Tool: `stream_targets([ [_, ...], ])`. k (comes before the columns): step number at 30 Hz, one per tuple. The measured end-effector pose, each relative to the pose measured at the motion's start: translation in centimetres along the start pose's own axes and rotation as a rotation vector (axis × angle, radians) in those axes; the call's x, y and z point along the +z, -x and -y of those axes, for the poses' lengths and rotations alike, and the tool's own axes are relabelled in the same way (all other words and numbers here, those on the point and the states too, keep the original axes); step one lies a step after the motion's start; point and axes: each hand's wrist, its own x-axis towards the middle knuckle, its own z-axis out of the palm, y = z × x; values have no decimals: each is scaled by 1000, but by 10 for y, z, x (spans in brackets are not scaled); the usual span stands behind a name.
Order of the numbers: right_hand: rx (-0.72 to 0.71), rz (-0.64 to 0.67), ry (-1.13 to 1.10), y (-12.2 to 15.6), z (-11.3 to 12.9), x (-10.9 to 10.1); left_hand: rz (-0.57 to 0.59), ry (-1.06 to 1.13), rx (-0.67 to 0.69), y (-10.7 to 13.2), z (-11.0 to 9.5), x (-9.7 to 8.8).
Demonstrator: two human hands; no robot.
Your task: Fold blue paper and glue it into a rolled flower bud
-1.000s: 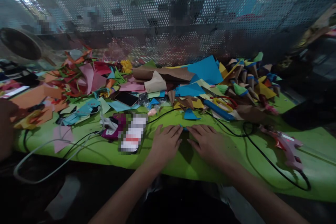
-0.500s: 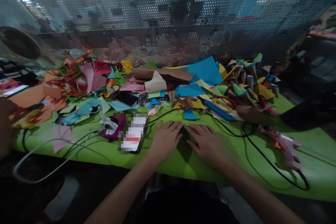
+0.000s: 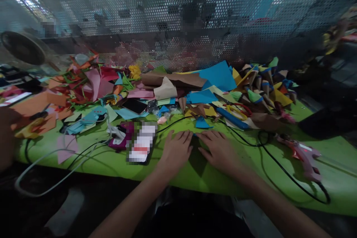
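Over the green tabletop, my left hand and my right hand lie low with their fingers stretched forward and thumbs toward each other. A tiny blue piece, apparently paper, shows where the index fingertips meet; both hands pin it, and the rest is hidden. Just beyond them is a blue paper scrap. Left of my left hand lies a phone with a lit screen, beside a purple tissue pack. A pink glue gun lies to the right of my right hand.
Colored paper scraps heap along the back, with paper cones at the right. Scissors, a blue cutter, a dark phone and a black cable lie nearer. Another person's arm shows at left.
My hands stay almost where they were, fingertips still at the small blue piece. The view has shifted very slightly.
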Motion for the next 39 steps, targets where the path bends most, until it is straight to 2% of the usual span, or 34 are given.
stream_targets([
  [4,-19,-22,-30,8,2,1,-6,-11,0,8,-3,2],
  [10,7,-10,-32,1,-3,6,4,33,-38,-3,-2,-2],
  [15,2,-18,-56,7,2,3,-8,33,-34,3,-7,-2],
  [21,10,-6,-34,1,-1,3,-11,32,-64,-4,-7,-2],
  [27,-6,13,-59,7,1,-1,-43,14,-54,7,-12,1],
  [33,21,9,-36,1,-1,1,-23,-2,-72,-4,-10,-1],
  [39,10,13,-62,7,2,1,-44,9,-53,3,-12,0],
])
